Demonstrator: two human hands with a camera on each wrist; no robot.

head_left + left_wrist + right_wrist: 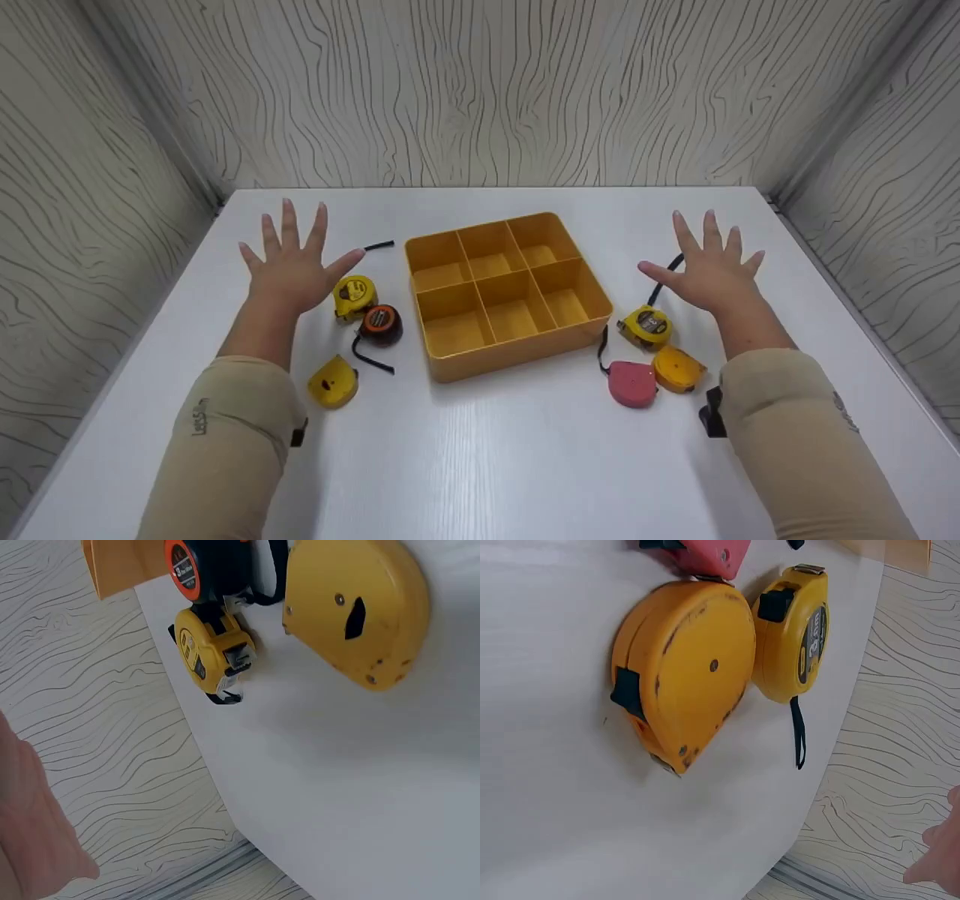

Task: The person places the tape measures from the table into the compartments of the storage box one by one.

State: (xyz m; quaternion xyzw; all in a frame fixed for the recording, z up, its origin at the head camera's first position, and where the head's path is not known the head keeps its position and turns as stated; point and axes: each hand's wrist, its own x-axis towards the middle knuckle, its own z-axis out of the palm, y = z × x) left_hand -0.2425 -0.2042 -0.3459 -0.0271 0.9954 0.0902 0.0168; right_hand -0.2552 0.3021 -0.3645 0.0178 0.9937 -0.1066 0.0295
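My left hand [289, 274] is spread with straight fingers over the left side of the table, holding nothing. Close by it lie a yellow tape measure [355, 295], a black and orange tape measure [382, 325] with a black strap, and a plain yellow tape measure [360, 611]. On the other side my right hand [712, 274] is likewise spread and holds nothing. Nearest to it is a yellow tape measure with a dark label [648, 327], its black strap running up toward the thumb. An orange-yellow tape measure [697, 664] and a pink tape measure [632, 384] lie below.
Between the two groups sits a yellow-orange box [517, 349] divided into several compartments, turned slightly askew. The white table [495, 450] is bounded by wood-grain panels [480, 97] at the back and both sides.
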